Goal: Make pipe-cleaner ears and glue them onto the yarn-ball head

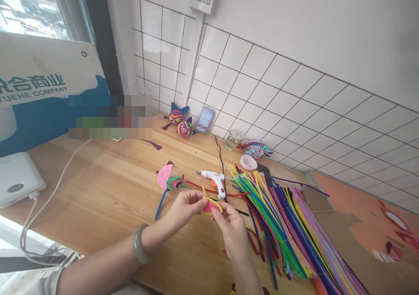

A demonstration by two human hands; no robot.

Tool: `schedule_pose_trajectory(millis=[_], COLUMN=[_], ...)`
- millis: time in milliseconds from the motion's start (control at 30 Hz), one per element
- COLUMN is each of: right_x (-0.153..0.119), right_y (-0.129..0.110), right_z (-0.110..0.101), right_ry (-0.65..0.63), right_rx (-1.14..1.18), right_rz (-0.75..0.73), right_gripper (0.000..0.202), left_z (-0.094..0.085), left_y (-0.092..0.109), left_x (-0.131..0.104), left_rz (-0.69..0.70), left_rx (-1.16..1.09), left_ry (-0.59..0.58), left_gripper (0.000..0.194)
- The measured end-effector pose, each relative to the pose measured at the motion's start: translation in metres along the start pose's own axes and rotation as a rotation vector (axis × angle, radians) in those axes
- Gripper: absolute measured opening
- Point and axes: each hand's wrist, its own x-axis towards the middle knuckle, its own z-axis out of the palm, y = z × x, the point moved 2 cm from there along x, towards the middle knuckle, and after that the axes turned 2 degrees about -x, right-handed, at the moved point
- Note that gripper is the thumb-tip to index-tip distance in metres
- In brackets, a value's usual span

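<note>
Between both hands is a small pink piece of bent pipe cleaners with a yellow edge (212,206). My left hand (190,205) pinches its left end, where a short yellow tip sticks up. At its right end, my right hand (231,225) grips it between thumb and fingers. Just behind the hands lies a white hot glue gun (214,181) with an orange trigger. To its left sits a round figure wrapped in pink (166,176), with a green-rimmed eye. A blue pipe cleaner (161,204) lies near my left hand.
Bundles of coloured pipe cleaners (278,221) spread over the table's right side. Finished striped figures (186,128), a phone (205,119), a glass jar (233,140) and a pink bowl (248,162) stand along the tiled wall. A white charger (19,179) with a cable sits at left.
</note>
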Motion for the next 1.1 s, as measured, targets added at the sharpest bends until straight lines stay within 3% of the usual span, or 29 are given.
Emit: schedule_pose_trajectory(millis=[67,167,267,333,433,600,700,800,967,1033,1100], right_x=[0.001,0.004,0.006,0.006,0.006,0.004,0.003,0.003,0.002,0.0,-0.002], right_y=[-0.001,-0.002,0.0,0.003,0.006,0.001,-0.003,-0.004,-0.006,-0.011,-0.018], right_z=[0.0,-0.006,-0.014,-0.016,-0.014,-0.006,-0.007,-0.01,-0.008,-0.003,0.003], right_ry=[-0.005,0.003,0.043,0.047,0.012,-0.107,-0.103,-0.101,-0.132,-0.169,-0.209], right_rx=[0.031,0.078,0.081,0.077,0.076,0.034,-0.004,-0.014,0.064,0.161,0.286], right_rz=[0.018,0.033,0.036,0.046,0.058,0.007,-0.007,0.004,0.033,0.044,0.053], right_gripper=[0.025,0.025,0.029,0.03,0.029,0.023,0.025,0.027,0.025,0.022,0.02], left_z=[0.002,-0.002,-0.018,-0.033,-0.056,-0.078,-0.085,-0.095,-0.096,-0.086,-0.076], left_y=[0.005,0.022,0.046,0.056,0.058,0.048,0.049,0.054,0.058,0.058,0.055], left_x=[-0.006,-0.017,-0.024,-0.023,-0.013,0.005,0.011,0.016,0.022,0.023,0.022], left_rz=[0.027,0.169,0.425,0.492,0.409,0.141,0.077,0.058,-0.134,-0.138,-0.159], left_rx=[0.066,0.312,0.678,0.971,1.287,1.403,1.322,1.026,0.14,-0.116,-0.267], left_ry=[-0.009,0.076,0.291,0.479,0.603,0.497,0.481,0.482,0.272,0.117,0.039], left_gripper=[0.03,0.041,0.047,0.052,0.072,0.084,0.078,0.074,0.059,0.052,0.047])
